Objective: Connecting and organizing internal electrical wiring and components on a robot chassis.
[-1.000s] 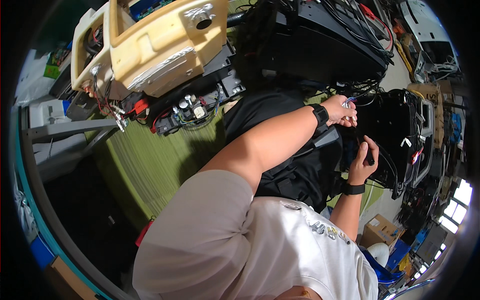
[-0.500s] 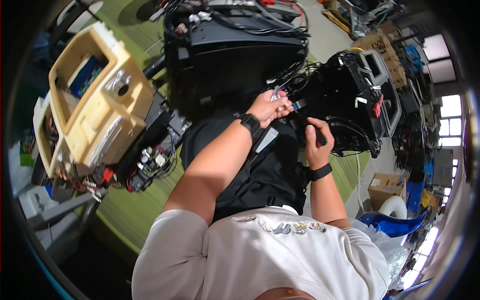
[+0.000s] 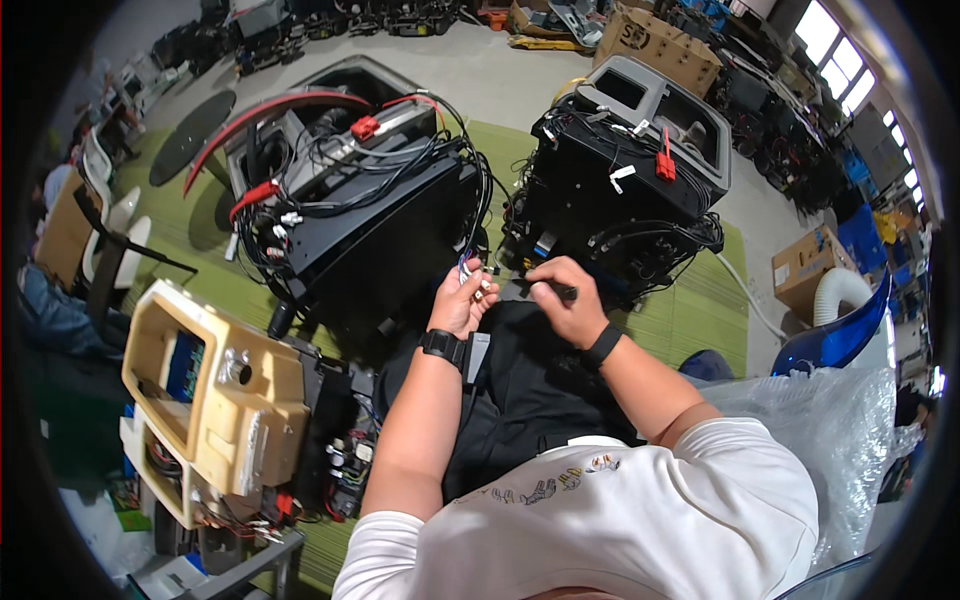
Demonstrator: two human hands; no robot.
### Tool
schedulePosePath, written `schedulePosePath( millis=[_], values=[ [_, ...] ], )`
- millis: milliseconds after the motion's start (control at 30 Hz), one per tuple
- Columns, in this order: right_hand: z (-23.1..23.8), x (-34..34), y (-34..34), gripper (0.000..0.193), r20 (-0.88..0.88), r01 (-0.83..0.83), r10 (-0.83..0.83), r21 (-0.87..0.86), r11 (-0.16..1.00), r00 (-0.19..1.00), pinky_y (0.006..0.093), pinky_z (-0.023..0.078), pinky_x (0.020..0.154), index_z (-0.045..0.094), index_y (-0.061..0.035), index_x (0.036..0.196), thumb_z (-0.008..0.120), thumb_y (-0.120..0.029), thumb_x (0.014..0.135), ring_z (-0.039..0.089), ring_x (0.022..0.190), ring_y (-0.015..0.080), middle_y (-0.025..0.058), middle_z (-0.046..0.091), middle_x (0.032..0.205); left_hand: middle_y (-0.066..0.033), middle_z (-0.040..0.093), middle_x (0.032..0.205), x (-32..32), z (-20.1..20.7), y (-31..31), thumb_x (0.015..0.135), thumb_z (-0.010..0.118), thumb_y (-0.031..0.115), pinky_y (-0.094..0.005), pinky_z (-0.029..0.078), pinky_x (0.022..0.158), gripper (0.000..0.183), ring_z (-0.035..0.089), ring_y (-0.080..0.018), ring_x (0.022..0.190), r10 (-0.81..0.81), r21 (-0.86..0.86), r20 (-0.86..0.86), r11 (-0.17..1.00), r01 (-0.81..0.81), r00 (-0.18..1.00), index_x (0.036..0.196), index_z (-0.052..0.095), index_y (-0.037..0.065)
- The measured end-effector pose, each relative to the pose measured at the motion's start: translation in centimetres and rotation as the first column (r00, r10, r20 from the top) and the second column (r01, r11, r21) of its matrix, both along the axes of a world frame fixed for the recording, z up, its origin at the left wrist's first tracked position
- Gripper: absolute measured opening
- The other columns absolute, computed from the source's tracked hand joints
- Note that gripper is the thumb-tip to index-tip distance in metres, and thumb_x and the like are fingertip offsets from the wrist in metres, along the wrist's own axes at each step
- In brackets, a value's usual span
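The left hand (image 3: 462,300) is pinching small white plugs (image 3: 478,285). The right hand (image 3: 566,300) is pinching a black tool (image 3: 545,290) beside them. Many wires (image 3: 330,200) on the black box (image 3: 400,235) ahead are hanging loose, so much seems left.

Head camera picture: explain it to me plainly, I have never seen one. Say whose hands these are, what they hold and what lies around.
This is one wide fisheye view from a camera worn on a person's head, looking down, so straight edges bend. The two bare forearms belong to that person. The left hand pinches a small bundle of wire connectors. The right hand grips a slim black tool pointed toward them. Both wear black wristbands. Ahead, on a green mat, stand two opened black machines full of cables. At lower left lies a beige casing; at right, a clear plastic bag.
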State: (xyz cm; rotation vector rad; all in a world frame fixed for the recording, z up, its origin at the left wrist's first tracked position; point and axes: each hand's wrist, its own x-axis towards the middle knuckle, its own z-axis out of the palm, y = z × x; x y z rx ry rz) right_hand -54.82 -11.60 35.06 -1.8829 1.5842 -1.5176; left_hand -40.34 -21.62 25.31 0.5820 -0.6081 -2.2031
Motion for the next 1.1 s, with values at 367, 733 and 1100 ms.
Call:
schedulePosePath(
  millis=[367,733,1100],
  values=[
    [1.5,-10.6,-3.0,0.029,0.415,0.28,-0.219,-0.093,0.955,0.883,0.0259,0.039,0.075,0.053,-0.0003,0.071,0.043,-0.022,0.088,0.052,0.077,0.0121,0.0069,0.06,0.079,-0.0089,0.057,0.086,0.2,-2.5,-1.1,0.088,0.046,0.011,-0.0252,0.052,0.059,0.021,0.059,-0.0163,0.072,0.018,0.013,0.177,1.0,-0.021,0.984,0.107,0.045,0.003],
    [-2.0,-13.5,-15.4,0.03,0.244,0.245,-0.282,0.171,0.954,0.928,0.0301,0.041,0.081,0.05,-0.0004,0.109,0.049,-0.018,0.085,0.049,0.102,0.0215,0.0149,0.046,0.115,-0.007,0.057,0.083,-1.0,-2.1,-0.3,0.085,0.052,0.018,-0.0262,0.051,0.061,0.015,0.059,-0.0149,0.07,-0.1,0.031,0.112,0.995,0.097,0.989,0.094,0.049,0.006],
    [-5.7,-13.6,-23.9,0.033,-0.28,0.365,-0.322,0.118,0.923,0.905,0.0352,0.031,0.096,0.049,0.0038,0.11,0.049,-0.016,0.083,0.04,0.114,0.034,0.0252,0.043,0.12,-0.0112,0.059,0.095,1.4,-0.5,-0.6,0.088,0.048,0.022,-0.0291,0.05,0.07,0.029,0.06,-0.0197,0.084,-0.032,0.003,0.009,0.999,0.032,0.999,0.11,0.047,0.004]
  ],
)
